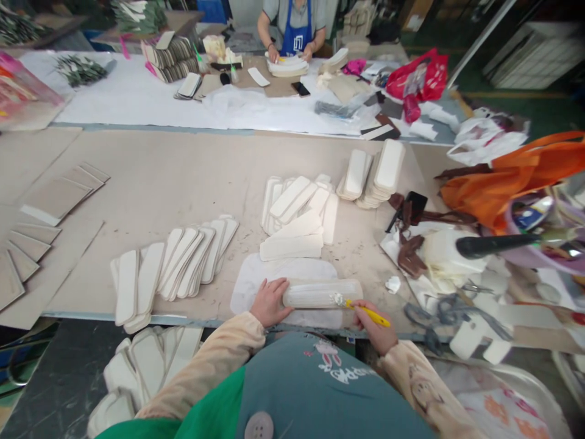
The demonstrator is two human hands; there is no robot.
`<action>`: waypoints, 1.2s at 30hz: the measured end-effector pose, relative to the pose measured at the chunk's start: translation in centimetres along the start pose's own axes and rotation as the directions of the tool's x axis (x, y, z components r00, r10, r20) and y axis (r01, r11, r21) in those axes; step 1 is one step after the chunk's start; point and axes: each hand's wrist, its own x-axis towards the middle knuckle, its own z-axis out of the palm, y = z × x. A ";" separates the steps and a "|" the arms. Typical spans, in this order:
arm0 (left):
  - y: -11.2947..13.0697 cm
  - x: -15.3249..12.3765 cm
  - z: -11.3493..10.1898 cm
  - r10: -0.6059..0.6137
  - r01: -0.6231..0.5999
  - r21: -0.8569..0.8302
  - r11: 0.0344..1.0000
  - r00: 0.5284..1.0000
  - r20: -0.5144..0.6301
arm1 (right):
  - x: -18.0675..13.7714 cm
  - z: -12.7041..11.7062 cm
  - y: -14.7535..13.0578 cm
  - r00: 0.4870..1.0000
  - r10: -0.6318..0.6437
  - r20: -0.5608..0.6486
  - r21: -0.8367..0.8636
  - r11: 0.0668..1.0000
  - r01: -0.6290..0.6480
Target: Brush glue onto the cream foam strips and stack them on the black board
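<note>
A pale, long panel was laid on a white sheet close to the near edge of the table, its length set roughly along that edge. Its left end was held down by the left hand, laid flat with the fingers close together and the thumb spread from them. A yellow-handled brush was pinched between the thumb and fingers of the right hand, and its bristles were rested on the right part of the panel.

Beyond the sheet, toward the far edge, loose white strips were heaped, and near the far right corner two stacks were placed. A fanned row of strips was spread left of the sheet, toward the near edge. Brownish flat pieces were laid out by the left edge. Along the right edge, an orange bag and scissors were seen among scraps. At another table behind, a person in a blue apron was seated or stood; which could not be told.
</note>
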 end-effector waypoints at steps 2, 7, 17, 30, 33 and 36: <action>0.1 -0.1 0.0 -0.004 0.004 0.007 1.000 1.000 0.005 | 0.0 -1.2 0.5 0.998 0.019 -0.054 0.011 1.000 -0.018; 0.2 -0.3 0.0 -0.013 0.013 0.018 1.000 1.000 0.005 | 0.0 -3.4 1.3 0.986 0.005 -0.168 0.003 1.000 -0.005; 0.6 -1.1 -0.6 -0.014 0.014 -0.005 1.000 1.000 0.008 | -0.8 -5.5 0.0 0.955 -0.046 -0.292 0.218 0.969 0.113; -5.4 9.0 -6.2 -0.092 0.118 0.141 0.983 0.980 -0.176 | -0.6 -5.3 -0.8 0.869 -0.040 -0.494 0.022 0.998 0.058; -5.9 11.1 -6.0 -0.105 0.128 0.157 0.979 0.984 -0.143 | -1.0 -5.4 -1.0 0.872 -0.053 -0.487 -0.065 0.998 0.024; -6.0 11.8 -5.8 -0.129 0.155 0.178 0.972 0.980 -0.150 | -1.7 -5.0 -1.8 0.853 -0.056 -0.520 -0.073 0.997 0.020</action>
